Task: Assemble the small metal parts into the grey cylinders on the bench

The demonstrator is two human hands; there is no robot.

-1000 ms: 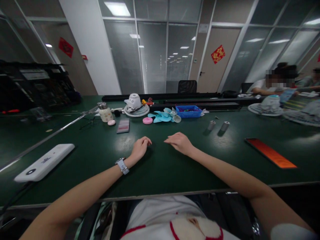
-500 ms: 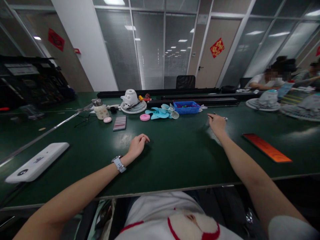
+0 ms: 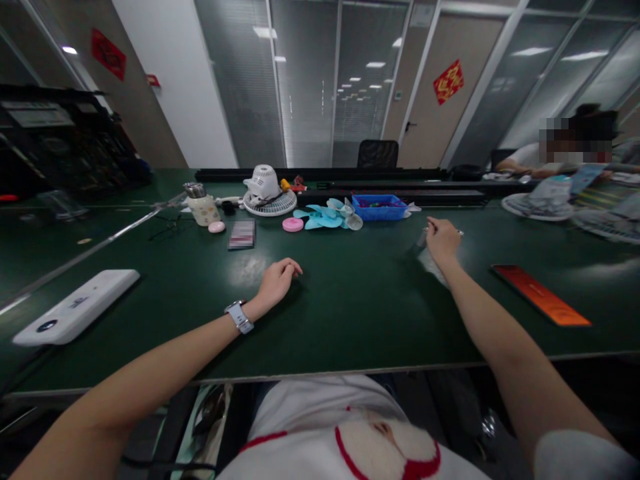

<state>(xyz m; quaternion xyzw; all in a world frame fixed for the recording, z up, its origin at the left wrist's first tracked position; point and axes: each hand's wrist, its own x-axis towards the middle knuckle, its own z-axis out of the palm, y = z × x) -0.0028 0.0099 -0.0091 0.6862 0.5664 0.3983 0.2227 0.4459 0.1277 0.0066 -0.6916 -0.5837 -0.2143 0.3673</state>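
Note:
My left hand (image 3: pixel 277 280) rests on the green table (image 3: pixel 350 300) with its fingers loosely curled and nothing in them; a watch (image 3: pixel 239 316) is on that wrist. My right hand (image 3: pixel 441 239) is stretched out to the right. Its fingers are closed over two small grey cylinders (image 3: pixel 423 235). Only bits of them show at either side of the hand.
At the back stand a white fan housing (image 3: pixel 267 190), light-blue fan blades (image 3: pixel 327 217), a pink disc (image 3: pixel 293 225), a blue tray (image 3: pixel 379 207) and a small jar (image 3: pixel 203 205). A white flat device (image 3: pixel 75 308) lies left, an orange flat object (image 3: pixel 540 295) right. Another person (image 3: pixel 565 153) sits far right.
My right hand has moved from the table's middle out to the right and closed over the two grey cylinders. My left hand has stayed where it was.

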